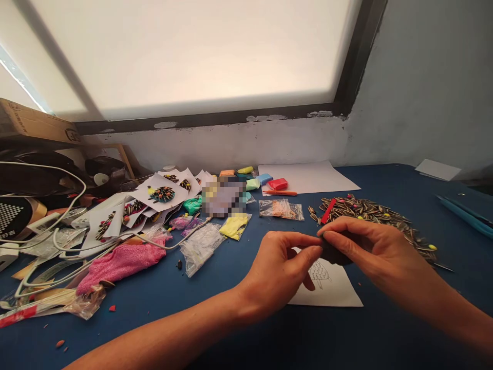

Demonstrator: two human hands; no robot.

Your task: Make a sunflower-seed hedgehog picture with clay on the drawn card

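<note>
A dark lump of modelling clay (pixel 336 253) is held above a white sheet of paper (pixel 342 293), partly hidden by the fingers. My left hand (pixel 275 267) pinches its left edge between thumb and forefinger. From the right, my right hand (pixel 370 246) grips the same lump, thumb and fingers closed together near the left fingertips. On the paper below, a line drawing (pixel 320 272) of a scaly or feathered shape with legs shows in part. Behind the right hand spreads a pile of striped sunflower seeds (pixel 370 209), with a red strip (pixel 328 210) on it.
Bags of yellow clay (pixel 234 226) and orange clay (pixel 281 209) lie ahead, near a red clay block (pixel 278 183). To the left are a pink towel (pixel 123 264), white cables and seed-decorated cards (pixel 156 192). A blue tool (pixel 468 216) lies far right.
</note>
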